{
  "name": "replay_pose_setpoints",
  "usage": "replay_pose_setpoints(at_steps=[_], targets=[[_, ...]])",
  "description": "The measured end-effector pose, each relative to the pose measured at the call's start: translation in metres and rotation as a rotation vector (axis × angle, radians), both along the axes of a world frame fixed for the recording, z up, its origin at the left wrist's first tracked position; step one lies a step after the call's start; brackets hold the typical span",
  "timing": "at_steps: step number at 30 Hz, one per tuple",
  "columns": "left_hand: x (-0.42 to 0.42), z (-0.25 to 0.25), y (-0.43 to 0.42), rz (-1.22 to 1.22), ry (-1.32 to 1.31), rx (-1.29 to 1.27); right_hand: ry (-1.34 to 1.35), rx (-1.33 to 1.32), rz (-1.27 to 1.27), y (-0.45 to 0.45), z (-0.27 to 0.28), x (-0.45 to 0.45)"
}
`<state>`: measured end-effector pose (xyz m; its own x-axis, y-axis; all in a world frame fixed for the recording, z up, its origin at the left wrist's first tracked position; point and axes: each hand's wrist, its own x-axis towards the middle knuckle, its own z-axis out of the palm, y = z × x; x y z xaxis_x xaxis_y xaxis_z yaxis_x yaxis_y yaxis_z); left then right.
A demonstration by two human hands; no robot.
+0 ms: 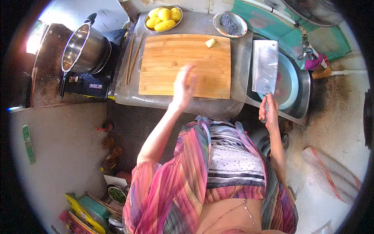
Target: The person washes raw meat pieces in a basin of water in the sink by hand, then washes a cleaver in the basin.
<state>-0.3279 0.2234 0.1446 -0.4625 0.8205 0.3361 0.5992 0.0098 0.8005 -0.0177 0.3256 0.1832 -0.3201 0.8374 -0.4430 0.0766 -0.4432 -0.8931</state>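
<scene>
My right hand (269,111) is wrapped round the handle of a cleaver (265,66). Its broad, wet-looking blade points away from me, above the edge of the sink and a light-blue basin. Over the near part of a wooden cutting board (167,50) is my left hand (184,85), slightly blurred, with its fingers apart and nothing visibly held. A small pale-yellow chunk (210,43), like peeled potato, lies near the board's far right corner. Several peeled yellow potatoes (164,25) fill a bowl behind the board.
Two chopsticks (134,58) lie left of the board. A steel pot (83,50) stands on a black cooker further left. A dish (243,29) holds a steel scouring pad (228,23). The blue basin (293,85) sits in the sink under a tap (306,50).
</scene>
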Motion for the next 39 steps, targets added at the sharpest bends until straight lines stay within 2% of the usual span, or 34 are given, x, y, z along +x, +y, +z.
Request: replay_pose_setpoints(at_steps=[1,3,4,5,7,9,11,12,14,15,17,19,22,25,27,29,31,33,36,37,39], targets=[[-0.017,-0.003,-0.009,0.089,0.061,0.034,-0.078,0.028,0.053,0.001,0.006,-0.007],[-0.041,-0.011,-0.034,0.263,-0.026,-0.006,-0.211,0.147,0.195,0.003,-0.002,-0.019],[-0.047,-0.017,-0.045,0.312,-0.124,0.037,-0.300,0.177,0.306,0.003,0.004,-0.029],[-0.049,-0.019,-0.055,0.360,-0.222,0.079,-0.336,0.378,0.387,0.000,0.004,-0.043],[-0.050,-0.017,-0.067,0.375,-0.364,0.135,-0.423,0.447,0.551,-0.006,0.002,-0.071],[-0.050,-0.021,-0.070,0.393,-0.394,0.172,-0.321,0.356,0.571,-0.018,0.001,-0.098],[-0.060,-0.030,-0.067,0.435,-0.167,0.024,-0.182,0.213,0.551,-0.029,0.016,-0.120],[-0.062,-0.034,-0.063,0.417,-0.138,-0.008,-0.185,0.213,0.554,-0.030,0.017,-0.121],[-0.066,-0.035,-0.042,0.344,0.001,-0.084,0.051,-0.007,0.470,-0.030,0.019,-0.121],[-0.067,-0.046,-0.033,0.297,0.054,-0.102,0.034,-0.015,0.431,-0.029,0.021,-0.115],[-0.053,-0.056,-0.009,0.282,0.371,-0.276,0.017,0.011,0.354,-0.022,0.015,-0.094],[-0.014,-0.058,0.010,0.229,0.476,-0.330,-0.024,0.078,0.248,-0.019,0.017,-0.071],[0.045,-0.052,0.033,0.069,0.443,-0.335,-0.018,0.086,0.060,-0.015,0.015,-0.030],[0.103,-0.052,0.057,-0.183,0.307,-0.168,-0.009,0.038,-0.132,-0.012,0.014,0.016],[0.136,-0.046,0.084,-0.479,0.046,-0.178,0.006,0.024,-0.231,-0.012,0.017,0.046],[0.169,-0.038,0.113,-0.655,-0.314,-0.295,0.005,0.022,-0.291,-0.014,0.018,0.079],[0.203,-0.054,0.147,-0.690,-0.068,-0.250,-0.023,0.048,-0.333,-0.018,0.016,0.111],[0.224,-0.067,0.182,-0.776,0.185,-0.340,-0.078,0.022,-0.377,-0.019,0.013,0.137],[0.249,-0.126,0.238,-0.747,0.523,-0.539,-0.171,0.037,-0.376,-0.019,0.007,0.172],[0.252,-0.120,0.247,-0.699,0.625,-0.671,-0.173,0.049,-0.378,-0.023,0.003,0.184],[0.265,-0.149,0.273,-0.436,0.740,-0.704,-0.229,-0.009,-0.520,-0.022,-0.010,0.200]])
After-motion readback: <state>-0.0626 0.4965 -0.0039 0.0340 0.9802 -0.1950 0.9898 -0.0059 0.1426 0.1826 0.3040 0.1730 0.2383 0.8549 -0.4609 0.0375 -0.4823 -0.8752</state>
